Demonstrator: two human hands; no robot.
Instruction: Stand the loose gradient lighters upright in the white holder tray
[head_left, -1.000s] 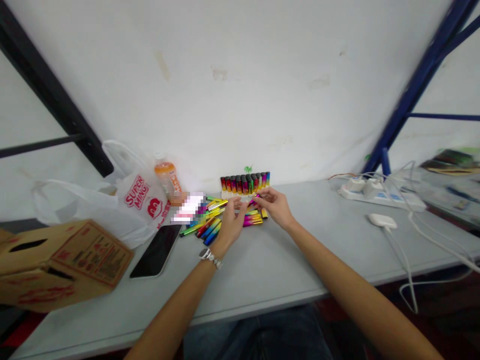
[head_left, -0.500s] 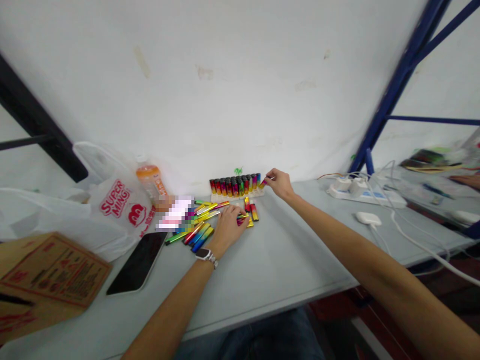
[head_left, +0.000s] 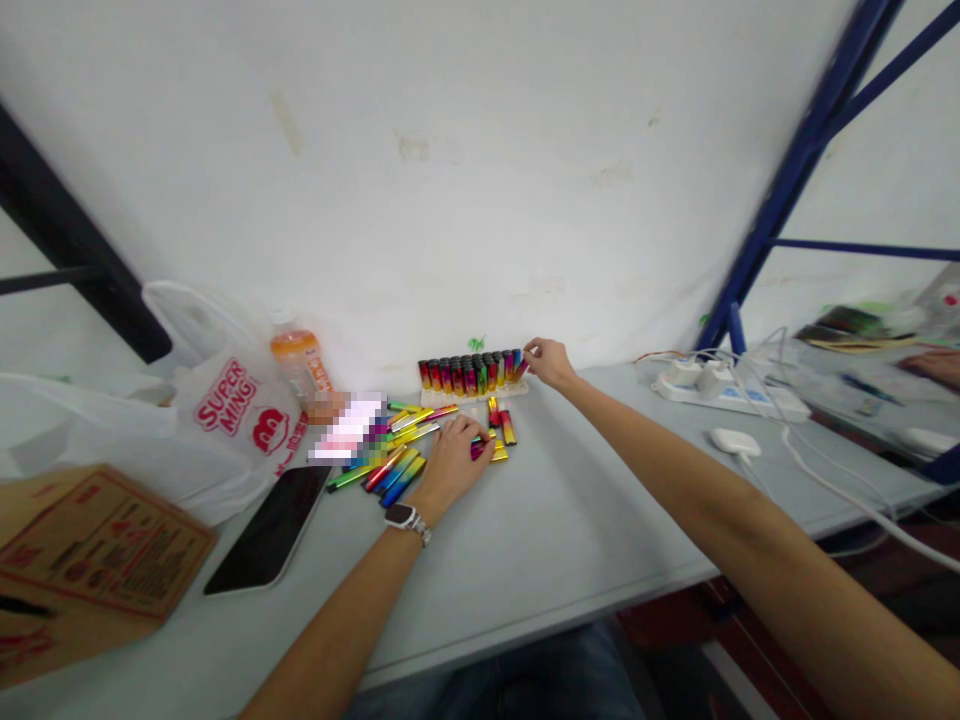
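Observation:
Shiny multicoloured lighters (head_left: 469, 374) with dark ends stand upright in rows in a pale, low tray (head_left: 442, 398) against the wall. My right hand (head_left: 551, 362) is at the tray's right end, its thumb and fingers pinched on a lighter (head_left: 520, 371) at the end of the row; the fingers partly hide it. Lower left, my left hand (head_left: 454, 458) is low over the table, fingers curled round a purple lighter (head_left: 477, 449) that shows only in part. Two loose lighters (head_left: 508, 428) lie just right of that hand. More loose lighters (head_left: 401, 475) lie in a pile to its left.
A dark phone (head_left: 268, 530), a cardboard box (head_left: 112, 560), a white plastic bag (head_left: 232, 410) and an orange-capped bottle (head_left: 298, 360) occupy the left side. On the right are a power strip (head_left: 735, 395) with cables and a white charger case (head_left: 735, 442). Another person's hand (head_left: 934, 366) shows far right.
My right hand has moved slightly left and inward at the tray's end, and its lighter has gone from slanted to more upright. My left hand has barely moved.

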